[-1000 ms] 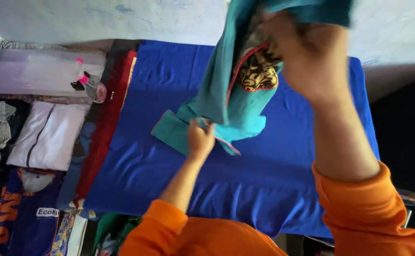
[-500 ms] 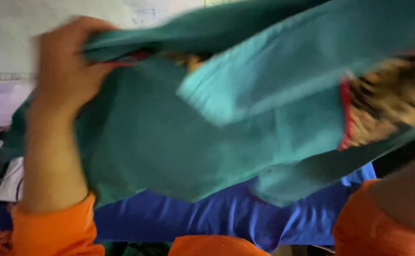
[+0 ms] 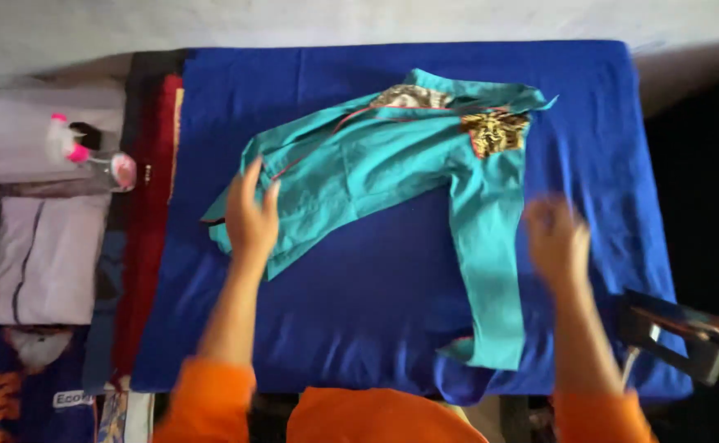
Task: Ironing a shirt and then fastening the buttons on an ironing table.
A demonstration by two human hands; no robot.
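Observation:
A teal garment (image 3: 392, 168) with a patterned gold and brown neck panel (image 3: 493, 131) lies spread on a blue cloth-covered table (image 3: 359, 328). One teal sleeve (image 3: 491, 271) runs toward me. My left hand (image 3: 251, 215) rests flat on the garment's left edge, fingers apart. My right hand (image 3: 558, 239) hovers over the blue cloth just right of the sleeve, blurred, fingers spread and holding nothing. Orange sleeves cover both my arms.
A spray bottle with a pink top (image 3: 93, 160) lies left of the table on folded whitish fabric (image 3: 43, 254). Red cloth (image 3: 150, 213) hangs along the table's left side. A dark object (image 3: 680, 332) juts in at the lower right.
The garment was held up in both hands in front of the camera. It now lies flat on the blue table, and both hands have let go and lowered.

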